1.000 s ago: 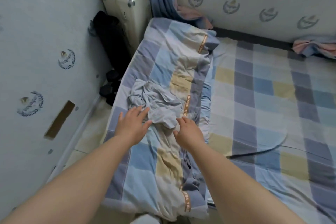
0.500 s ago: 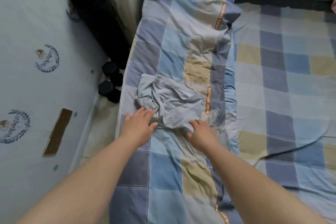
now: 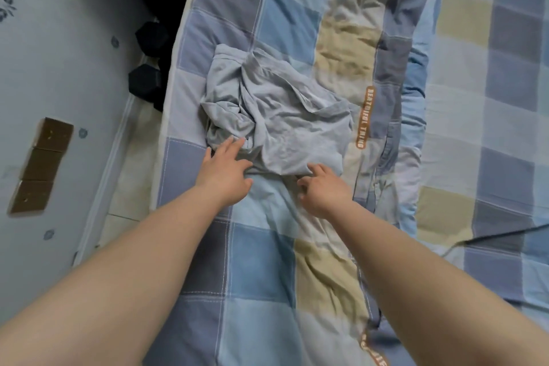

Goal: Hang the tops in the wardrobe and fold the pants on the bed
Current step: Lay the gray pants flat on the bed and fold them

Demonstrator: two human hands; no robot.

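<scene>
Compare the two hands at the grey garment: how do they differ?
The left hand lies flat, fingers straight, tips on the grey garment; the right hand has loosely curled fingers at its near hem. The left sits nearer the bed edge, the right nearer the middle. Neither grips it.

bed (image 3: 490, 157) cut off at edges, crumpled garment (image 3: 276, 125) type unclear

Soft, even, cool daylight; faint shadows, no glare. Slight overall blur, wide-angle bending toward the edges.
</scene>
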